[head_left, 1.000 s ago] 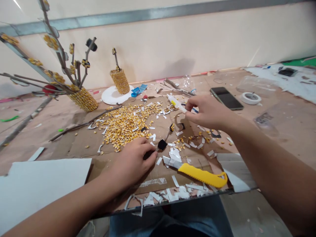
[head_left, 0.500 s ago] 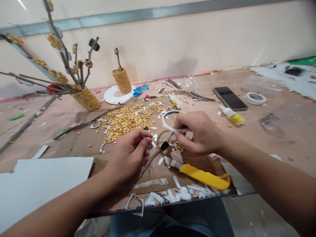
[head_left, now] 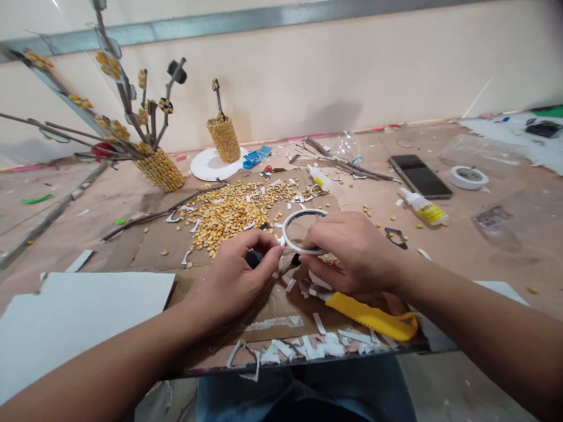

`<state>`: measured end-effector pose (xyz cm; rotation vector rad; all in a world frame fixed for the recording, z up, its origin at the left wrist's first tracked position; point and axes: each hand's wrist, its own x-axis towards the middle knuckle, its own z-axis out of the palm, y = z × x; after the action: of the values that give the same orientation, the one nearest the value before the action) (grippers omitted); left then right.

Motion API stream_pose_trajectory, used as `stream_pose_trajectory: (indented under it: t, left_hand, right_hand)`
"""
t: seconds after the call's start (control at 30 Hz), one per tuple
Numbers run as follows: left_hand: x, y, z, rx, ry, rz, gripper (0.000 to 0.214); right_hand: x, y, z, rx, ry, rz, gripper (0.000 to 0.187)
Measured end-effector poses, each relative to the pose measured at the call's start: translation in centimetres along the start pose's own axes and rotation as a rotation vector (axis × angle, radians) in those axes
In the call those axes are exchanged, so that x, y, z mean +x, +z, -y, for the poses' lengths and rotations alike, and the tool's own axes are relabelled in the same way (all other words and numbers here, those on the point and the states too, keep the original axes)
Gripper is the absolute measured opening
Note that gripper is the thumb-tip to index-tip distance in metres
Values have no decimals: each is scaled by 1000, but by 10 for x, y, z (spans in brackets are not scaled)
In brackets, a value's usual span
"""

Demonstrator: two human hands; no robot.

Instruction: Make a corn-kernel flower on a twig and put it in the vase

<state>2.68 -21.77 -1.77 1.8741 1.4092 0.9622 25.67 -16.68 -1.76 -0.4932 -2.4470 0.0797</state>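
Note:
My left hand (head_left: 240, 272) is closed, thumb against fingertips, with a small black piece (head_left: 254, 258) showing in the curl of its fingers. A twig (head_left: 284, 271) with a black tip runs from under this hand; whether the hand grips it too I cannot tell. My right hand (head_left: 352, 246) is closed on a roll of white tape (head_left: 287, 227), its ring tilted toward the left hand just above the twig's black tip. Below the right hand lies a yellow utility knife (head_left: 373, 316), blade pointing left.
Loose corn kernels (head_left: 229, 217) lie beyond my hands. A corn-covered pot (head_left: 160, 170) with branches and a smaller corn pot (head_left: 223, 140) stand behind. Glue bottles (head_left: 424, 208), a phone (head_left: 420, 176) and another tape roll (head_left: 467, 177) are at right. White board (head_left: 88, 316) lies at left; paper scraps line the front edge.
My right hand and the tape roll have lowered, closer to my left hand and the twig's tip. The roll's ring now faces me more openly. The view has shifted slightly.

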Motion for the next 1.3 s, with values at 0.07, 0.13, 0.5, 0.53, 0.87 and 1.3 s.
stream_pose_trajectory:
  t: [0.07,0.13,0.5,0.53,0.87,1.3]
  left_hand:
    - [-1,-1,0,-41,-31,14,16]
    - [-2,-3,0,-97,-63,24,18]
    - [-4,-4,-4,-222,-129,-94,20]
    - [-4,-3,-4,-230,-147,-124,19]
    - [0,-7,1,-35,198,41,12]
    - [0,5,-16,-464,-212,79,26]
  right_hand:
    - [-1,1,-2,-26,22,-17,20]
    - [-1,1,-3,-51,27,-55,19]
    - [-3,0,-7,-162,1,-147,15]
    - [-3,0,-7,-161,1,-145,14]
    - [-2,0,2,-185,-62,-70,15]
    - [1,3,19,-324,-146,-203,17]
